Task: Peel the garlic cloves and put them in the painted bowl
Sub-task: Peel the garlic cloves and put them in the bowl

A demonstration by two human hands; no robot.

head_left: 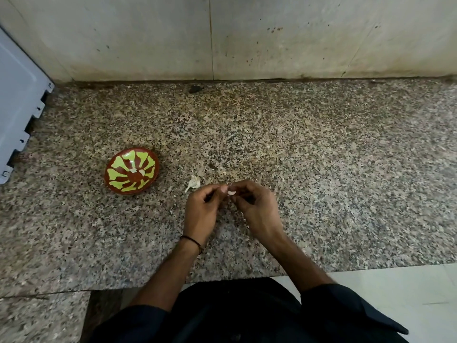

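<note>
The speckled stone tabletop (321,169) runs along a stained wall, with a pale appliance (17,107) at its left end. Left of the person stands the painted bowl (118,162), red-brown with yellow-green petals, and in it lie what look like two peeled cloves (142,172), maybe a third. The left hand (201,206) and right hand (257,206) meet just above the tabletop, to the right of the bowl, fingers (223,188) curled in tight and pinching one small white clove (231,193) between the tips of both hands. Peeling looks to be the step in hand; whether any skin is left on it I cannot tell. Next it needs the last skin picked off, then a short carry left to drop it in the bowl. A garlic piece (193,183) with its stem lies just beyond the left hand, likely next in line.
</note>
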